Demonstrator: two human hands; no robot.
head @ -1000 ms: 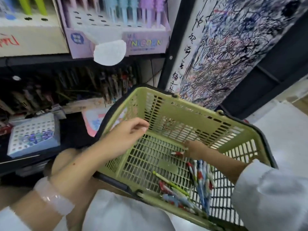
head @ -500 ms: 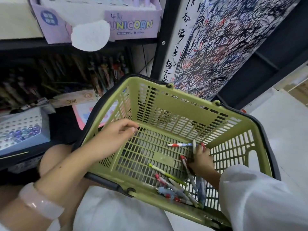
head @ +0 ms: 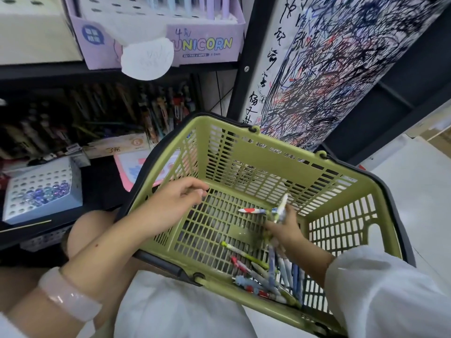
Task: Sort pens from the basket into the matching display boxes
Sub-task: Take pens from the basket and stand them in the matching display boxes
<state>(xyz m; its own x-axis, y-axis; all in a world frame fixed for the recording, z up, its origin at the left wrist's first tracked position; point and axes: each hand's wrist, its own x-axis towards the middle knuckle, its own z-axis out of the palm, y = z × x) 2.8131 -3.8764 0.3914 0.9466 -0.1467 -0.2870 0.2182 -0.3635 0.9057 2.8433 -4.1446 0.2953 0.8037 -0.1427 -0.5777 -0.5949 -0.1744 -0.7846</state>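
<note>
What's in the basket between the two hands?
Head view: mostly bare basket floor between the left hand and right hand. A red-and-white pen held by the right hand pokes into that gap.

Even daylight, dim lower shelf (head: 97, 113), wide-angle edge distortion.

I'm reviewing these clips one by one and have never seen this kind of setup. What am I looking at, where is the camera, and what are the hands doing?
There is no machine here: a person wears a wide-angle camera on the head, looking down at their own two hands. A green basket sits tilted in front of shop shelves. The left hand rests over the basket's near-left rim with loosely curled fingers and holds nothing. The right hand is inside the basket and grips a few pens, one sticking up, one pointing left. More loose pens lie in the basket's lower corner. On the shelf above stands a purple Unicorn display box with holes for pens.
</note>
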